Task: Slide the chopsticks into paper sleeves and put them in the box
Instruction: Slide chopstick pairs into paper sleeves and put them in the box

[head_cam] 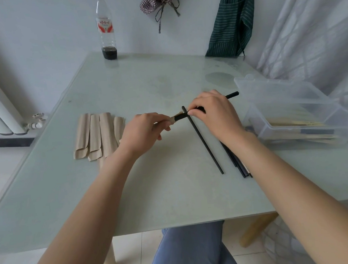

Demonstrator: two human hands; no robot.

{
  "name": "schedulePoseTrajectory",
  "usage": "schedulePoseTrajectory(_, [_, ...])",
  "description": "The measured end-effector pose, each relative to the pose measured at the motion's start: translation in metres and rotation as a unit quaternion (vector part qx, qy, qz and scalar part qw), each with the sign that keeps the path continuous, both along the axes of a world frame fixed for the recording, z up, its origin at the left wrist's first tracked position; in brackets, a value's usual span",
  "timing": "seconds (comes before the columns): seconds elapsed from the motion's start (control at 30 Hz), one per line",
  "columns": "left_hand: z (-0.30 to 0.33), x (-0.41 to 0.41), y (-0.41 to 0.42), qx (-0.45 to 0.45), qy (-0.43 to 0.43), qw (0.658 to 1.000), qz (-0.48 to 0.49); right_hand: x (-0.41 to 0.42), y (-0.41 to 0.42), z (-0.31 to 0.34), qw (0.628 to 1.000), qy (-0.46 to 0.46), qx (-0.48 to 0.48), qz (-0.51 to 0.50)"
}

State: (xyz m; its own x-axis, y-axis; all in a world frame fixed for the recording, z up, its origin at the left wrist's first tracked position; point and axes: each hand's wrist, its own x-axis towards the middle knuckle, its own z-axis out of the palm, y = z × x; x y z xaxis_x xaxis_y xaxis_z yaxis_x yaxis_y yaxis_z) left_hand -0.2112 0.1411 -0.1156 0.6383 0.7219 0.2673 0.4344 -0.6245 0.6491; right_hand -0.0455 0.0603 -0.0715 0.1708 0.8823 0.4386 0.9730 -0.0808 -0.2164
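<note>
My left hand pinches the mouth of a tan paper sleeve, most of it hidden in my fingers. My right hand grips black chopsticks whose tips enter that sleeve. A single black chopstick lies loose on the table, crossing under the held pair. More black chopsticks lie bundled beneath my right wrist. Several empty paper sleeves are spread flat to the left. A clear plastic box at the right edge holds several sleeved chopsticks.
A pale glass table fills the view. A plastic bottle with dark liquid stands at the far edge. A green striped apron hangs behind the table, a curtain is at right, and a radiator is at left.
</note>
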Motion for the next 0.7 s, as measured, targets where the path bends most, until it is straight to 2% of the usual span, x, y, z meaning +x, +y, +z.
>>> schedulePoseTrajectory(0.13, [0.001, 0.003, -0.006, -0.012, -0.009, 1.000, -0.011, -0.004, -0.002, -0.001, 1.000, 0.003, -0.021, 0.021])
schedulePoseTrajectory(0.3, [0.009, 0.009, -0.008, 0.001, 0.000, 1.000, -0.016, 0.011, -0.015, 0.006, 0.998, -0.016, 0.038, -0.039])
schedulePoseTrajectory(0.53, [0.021, 0.010, -0.014, 0.018, 0.016, 1.000, -0.018, 0.003, -0.022, 0.011, 0.999, 0.010, 0.036, -0.001])
schedulePoseTrajectory(0.7, [0.036, 0.014, -0.023, 0.038, 0.014, 0.999, -0.027, 0.019, -0.045, 0.021, 0.998, 0.018, 0.062, -0.017])
